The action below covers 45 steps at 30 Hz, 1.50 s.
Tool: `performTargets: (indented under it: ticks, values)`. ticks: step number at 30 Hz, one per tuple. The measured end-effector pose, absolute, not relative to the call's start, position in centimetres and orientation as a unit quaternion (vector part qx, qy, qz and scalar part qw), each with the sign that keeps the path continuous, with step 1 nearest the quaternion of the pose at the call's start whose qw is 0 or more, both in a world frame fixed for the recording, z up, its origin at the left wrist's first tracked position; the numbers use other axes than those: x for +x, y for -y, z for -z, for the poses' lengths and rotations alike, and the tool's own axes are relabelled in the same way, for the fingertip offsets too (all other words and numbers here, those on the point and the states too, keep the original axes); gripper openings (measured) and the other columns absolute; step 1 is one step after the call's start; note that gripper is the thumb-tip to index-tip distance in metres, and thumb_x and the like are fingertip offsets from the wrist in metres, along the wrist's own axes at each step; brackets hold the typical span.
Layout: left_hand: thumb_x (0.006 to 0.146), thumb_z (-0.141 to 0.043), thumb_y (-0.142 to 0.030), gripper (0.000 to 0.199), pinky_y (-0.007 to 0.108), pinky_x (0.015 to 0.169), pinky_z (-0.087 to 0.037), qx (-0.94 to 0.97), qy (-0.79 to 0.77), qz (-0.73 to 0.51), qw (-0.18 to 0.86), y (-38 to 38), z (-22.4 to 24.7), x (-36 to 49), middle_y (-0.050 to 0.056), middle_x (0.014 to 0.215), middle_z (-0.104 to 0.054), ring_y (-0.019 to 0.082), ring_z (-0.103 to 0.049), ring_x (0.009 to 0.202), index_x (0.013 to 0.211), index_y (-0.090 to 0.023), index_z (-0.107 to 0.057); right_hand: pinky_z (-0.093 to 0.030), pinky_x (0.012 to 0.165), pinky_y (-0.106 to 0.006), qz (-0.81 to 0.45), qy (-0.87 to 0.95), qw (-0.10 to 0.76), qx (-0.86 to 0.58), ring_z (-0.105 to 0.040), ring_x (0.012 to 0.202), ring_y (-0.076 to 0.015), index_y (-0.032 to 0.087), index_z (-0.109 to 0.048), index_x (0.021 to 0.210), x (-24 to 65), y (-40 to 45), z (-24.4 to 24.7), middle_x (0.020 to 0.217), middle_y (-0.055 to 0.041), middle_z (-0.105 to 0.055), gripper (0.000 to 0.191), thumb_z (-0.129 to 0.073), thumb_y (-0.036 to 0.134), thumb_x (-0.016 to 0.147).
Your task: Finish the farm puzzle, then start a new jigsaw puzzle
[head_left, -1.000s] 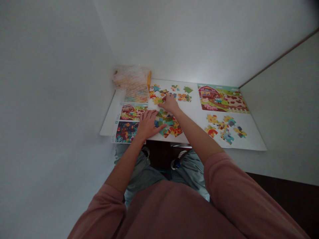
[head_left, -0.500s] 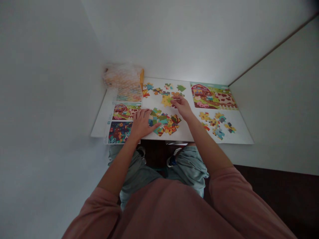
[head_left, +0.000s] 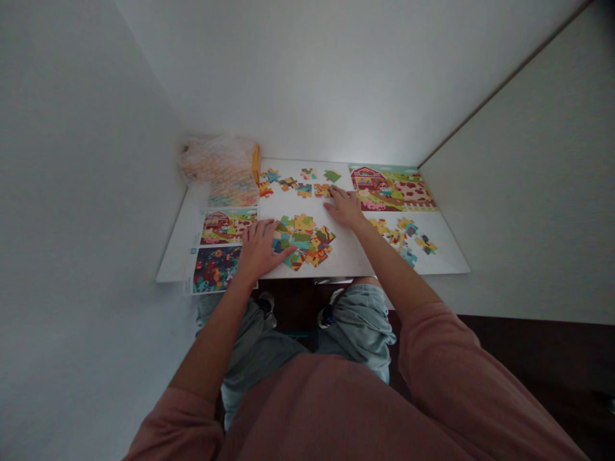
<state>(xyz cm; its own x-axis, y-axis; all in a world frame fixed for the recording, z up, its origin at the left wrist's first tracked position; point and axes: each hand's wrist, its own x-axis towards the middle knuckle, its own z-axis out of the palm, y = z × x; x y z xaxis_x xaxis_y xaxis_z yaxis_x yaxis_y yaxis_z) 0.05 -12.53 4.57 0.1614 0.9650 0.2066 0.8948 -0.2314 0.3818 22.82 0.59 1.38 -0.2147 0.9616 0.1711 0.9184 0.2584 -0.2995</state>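
My left hand (head_left: 262, 250) lies flat, palm down, with its fingertips against the near left side of a heap of multicoloured jigsaw pieces (head_left: 302, 242). My right hand (head_left: 344, 208) rests palm down on the white board (head_left: 293, 205), fingers spread, just below a small group of loose pieces (head_left: 321, 190). Neither hand visibly holds a piece. A yellow piece (head_left: 303, 223) sits at the far edge of the heap.
A finished farm-scene picture (head_left: 393, 189) lies at the far right, with scattered pieces (head_left: 403, 240) below it. Printed puzzle pictures (head_left: 228, 226) lie at the left, beside a crumpled plastic bag (head_left: 218, 159) and an orange box edge (head_left: 256, 163). White walls flank the board.
The whole view has slid left as my head turned. The yellow piece once under my right hand now lies on the heap, and my right hand has drawn back from the loose pieces.
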Motion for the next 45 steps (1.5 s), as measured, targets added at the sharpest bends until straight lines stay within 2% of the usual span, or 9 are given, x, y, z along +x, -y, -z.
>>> performTargets:
  ticks: [4, 11, 14, 19, 23, 32, 36, 40, 45]
  values:
    - [0.068, -0.04, -0.045, 0.052, 0.04, 0.091, -0.012, 0.758, -0.618, -0.194, 0.073, 12.3, -4.3, 0.0, 0.001, 0.118, -0.027, 0.025, -0.017, 0.109, 0.114, -0.026, -0.025, -0.013, 0.081, -0.049, -0.068, 0.779, 0.145, -0.606, -0.02, 0.105, -0.0277, 0.022, -0.027, 0.115, 22.9, 0.1, -1.6, 0.121, -0.0034, -0.023, 0.045, -0.034, 0.037, 0.073]
    - [0.069, -0.038, -0.046, 0.052, 0.04, 0.091, -0.012, 0.759, -0.619, -0.187, 0.077, 12.3, -4.2, 0.1, 0.0, 0.118, -0.025, 0.024, -0.015, 0.11, 0.115, -0.027, -0.024, -0.013, 0.084, -0.046, -0.068, 0.793, 0.119, -0.594, -0.021, 0.104, -0.027, 0.028, -0.028, 0.115, 23.5, 4.6, -3.1, 0.117, -0.0016, -0.028, 0.042, -0.034, 0.034, 0.074]
    - [0.068, -0.038, -0.048, 0.053, 0.041, 0.09, -0.013, 0.758, -0.618, -0.189, 0.083, 12.3, -4.3, 0.4, 0.001, 0.118, -0.025, 0.025, -0.015, 0.11, 0.115, -0.026, -0.024, -0.016, 0.083, -0.044, -0.069, 0.792, 0.117, -0.595, -0.024, 0.102, -0.027, 0.026, -0.025, 0.117, 24.2, 6.3, -3.8, 0.112, -0.0042, -0.033, 0.045, -0.036, 0.032, 0.073]
    - [0.067, -0.041, -0.048, 0.055, 0.042, 0.09, -0.014, 0.756, -0.622, -0.183, 0.087, 12.3, -4.4, 0.7, 0.002, 0.117, -0.026, 0.026, -0.015, 0.11, 0.114, -0.025, -0.025, -0.018, 0.082, -0.043, -0.064, 0.8, 0.113, -0.586, -0.027, 0.099, -0.027, 0.024, -0.042, 0.103, 25.6, 6.7, -3.7, 0.107, -0.0053, -0.038, 0.032, -0.037, 0.033, 0.072]
    - [0.067, -0.039, -0.048, 0.056, 0.043, 0.089, -0.013, 0.764, -0.612, -0.183, 0.088, 12.3, -4.3, 0.6, 0.003, 0.118, -0.026, 0.027, -0.014, 0.11, 0.115, -0.023, -0.025, -0.02, 0.082, -0.038, -0.054, 0.811, 0.134, -0.567, -0.03, 0.097, -0.0234, 0.022, -0.043, 0.1, 25.7, 5.0, -3.0, 0.103, -0.0055, -0.04, 0.028, -0.036, 0.029, 0.074]
    - [0.068, -0.035, -0.051, 0.056, 0.04, 0.09, -0.01, 0.768, -0.616, -0.166, 0.05, 12.3, -4.2, 0.9, 0.002, 0.119, -0.024, 0.025, -0.016, 0.109, 0.115, -0.023, -0.026, -0.024, 0.08, -0.039, -0.049, 0.799, 0.164, -0.577, -0.032, 0.095, -0.0247, 0.019, -0.03, 0.113, 24.7, 1.5, -1.2, 0.103, -0.0092, -0.034, 0.047, -0.042, 0.033, 0.069]
    - [0.069, -0.034, -0.05, 0.054, 0.04, 0.09, -0.009, 0.767, -0.617, -0.168, 0.049, 12.3, -4.1, 0.9, 0.002, 0.118, -0.025, 0.025, -0.017, 0.108, 0.115, -0.023, -0.026, -0.023, 0.081, -0.039, -0.064, 0.771, 0.166, -0.611, -0.031, 0.095, -0.0246, 0.014, -0.042, 0.1, 25.2, 0.9, -0.9, 0.099, -0.0107, -0.035, 0.045, -0.048, 0.04, 0.064]
    - [0.069, -0.037, -0.048, 0.054, 0.039, 0.09, -0.01, 0.77, -0.613, -0.172, 0.04, 12.2, -3.7, 0.8, 0.001, 0.118, -0.025, 0.025, -0.017, 0.108, 0.115, -0.024, -0.026, -0.03, 0.077, -0.033, -0.101, 0.785, 0.173, -0.586, -0.039, 0.085, -0.0203, 0.015, -0.041, 0.099, 26.5, 1.4, -1.1, 0.097, -0.0082, -0.036, 0.052, -0.056, 0.042, 0.056]
    - [0.067, -0.04, -0.047, 0.054, 0.039, 0.09, -0.01, 0.773, -0.608, -0.18, 0.034, 12.1, -3.3, 0.7, 0.001, 0.117, -0.026, 0.024, -0.018, 0.108, 0.115, -0.025, -0.026, -0.036, 0.067, -0.027, -0.183, 0.796, 0.17, -0.551, -0.045, 0.07, -0.0141, 0.016, -0.048, 0.088, 28.4, 2.9, -1.3, 0.09, -0.0061, -0.04, 0.033, -0.052, 0.036, 0.063]
